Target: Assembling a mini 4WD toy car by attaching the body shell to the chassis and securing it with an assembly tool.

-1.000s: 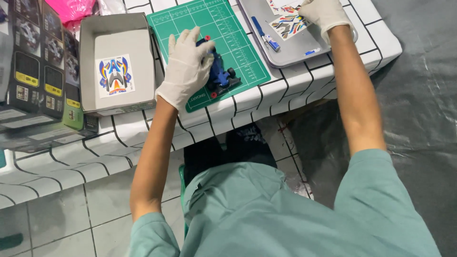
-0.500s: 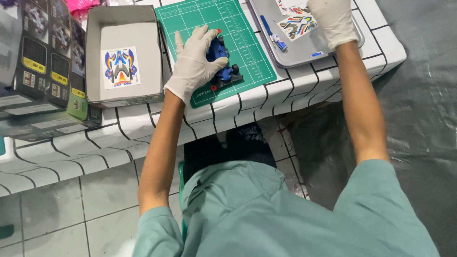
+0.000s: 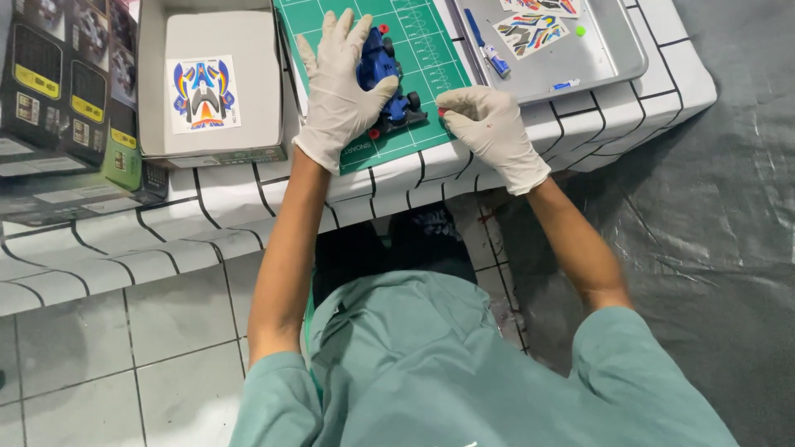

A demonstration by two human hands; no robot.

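Head cam: left hand [image 3: 338, 91], white glove, fingers spread, lies flat over blue toy car [image 3: 386, 76] w/ red wheel hubs, on green cutting mat [image 3: 414, 50]. Right hand [image 3: 489, 124], gloved, curled loosely at mat's edge just beside car's rear, gripping nothing visible. Open cardboard box [image 3: 207, 153] w/ sticker sheet [image 3: 203, 93] to the left; metal tray [image 3: 604, 58] w/ decals, blue knife [image 3: 484, 43] to the right.

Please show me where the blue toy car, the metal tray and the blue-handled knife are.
blue toy car [image 3: 383, 62], head view, on its blue body.
metal tray [image 3: 609, 58], head view, on a bare part of its floor.
blue-handled knife [image 3: 480, 31], head view, on its handle.
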